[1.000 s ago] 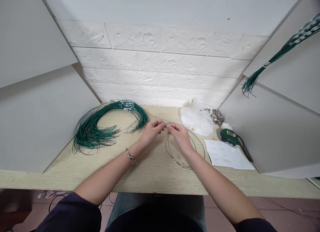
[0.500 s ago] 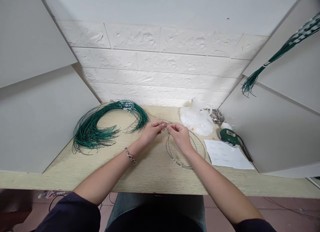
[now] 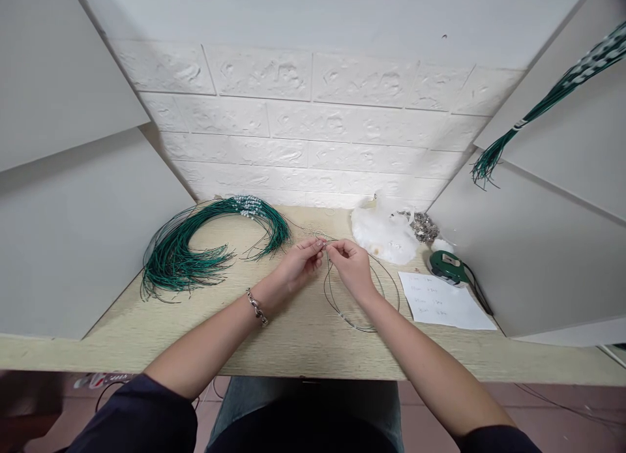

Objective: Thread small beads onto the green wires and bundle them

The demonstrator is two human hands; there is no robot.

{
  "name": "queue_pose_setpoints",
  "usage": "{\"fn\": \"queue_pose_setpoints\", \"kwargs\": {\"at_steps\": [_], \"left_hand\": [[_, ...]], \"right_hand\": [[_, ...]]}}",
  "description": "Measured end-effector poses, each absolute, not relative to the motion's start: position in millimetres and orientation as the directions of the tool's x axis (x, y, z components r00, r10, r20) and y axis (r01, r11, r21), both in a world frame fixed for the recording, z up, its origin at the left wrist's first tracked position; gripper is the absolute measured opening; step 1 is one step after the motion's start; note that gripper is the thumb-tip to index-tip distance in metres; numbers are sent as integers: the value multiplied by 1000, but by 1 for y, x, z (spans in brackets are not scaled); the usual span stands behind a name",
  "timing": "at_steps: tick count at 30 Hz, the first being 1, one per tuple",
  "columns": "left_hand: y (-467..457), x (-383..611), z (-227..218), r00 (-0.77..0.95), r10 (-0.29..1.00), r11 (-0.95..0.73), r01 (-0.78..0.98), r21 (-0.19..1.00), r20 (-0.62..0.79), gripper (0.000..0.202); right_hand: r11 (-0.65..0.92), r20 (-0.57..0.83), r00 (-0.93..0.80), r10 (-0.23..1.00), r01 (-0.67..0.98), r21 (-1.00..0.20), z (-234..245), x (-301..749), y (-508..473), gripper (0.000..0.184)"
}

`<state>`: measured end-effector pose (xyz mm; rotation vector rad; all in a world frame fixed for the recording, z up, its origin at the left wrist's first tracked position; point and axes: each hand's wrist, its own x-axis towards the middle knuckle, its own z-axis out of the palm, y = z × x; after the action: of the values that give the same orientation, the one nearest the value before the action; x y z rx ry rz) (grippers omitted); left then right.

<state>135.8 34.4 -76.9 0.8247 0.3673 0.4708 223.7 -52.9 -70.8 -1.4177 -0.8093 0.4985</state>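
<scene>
My left hand (image 3: 299, 264) and my right hand (image 3: 351, 265) meet over the middle of the wooden table (image 3: 293, 329), fingertips almost touching. Both pinch the ends of a thin dark green cord (image 3: 342, 313) that loops down onto the table below my right wrist. What sits between the fingertips is too small to make out. A silver chain bracelet (image 3: 257, 306) hangs on my left wrist. A curved bundle of green cords (image 3: 195, 244) with pale beads near its top lies to the left of my hands.
A white plastic bag (image 3: 384, 234) and a heap of small metal pieces (image 3: 424, 226) lie at the back right. A green device (image 3: 447, 265) and a sheet of paper (image 3: 443, 300) rest by the right partition. More green cords (image 3: 528, 124) hang at the upper right.
Both hands stay pinched on the cord with only slight finger movement; the loop on the table has shifted a little.
</scene>
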Motion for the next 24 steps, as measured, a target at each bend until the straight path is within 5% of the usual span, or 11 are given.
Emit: {"fn": "queue_pose_setpoints", "kwargs": {"at_steps": [6, 24], "left_hand": [[35, 137, -82, 876, 442, 751, -241, 615, -196, 2], [34, 138, -79, 888, 449, 642, -240, 728, -103, 14]], "right_hand": [[105, 131, 616, 777, 78, -991, -75, 224, -51, 13], [127, 85, 612, 786, -25, -992, -76, 225, -50, 14]]}}
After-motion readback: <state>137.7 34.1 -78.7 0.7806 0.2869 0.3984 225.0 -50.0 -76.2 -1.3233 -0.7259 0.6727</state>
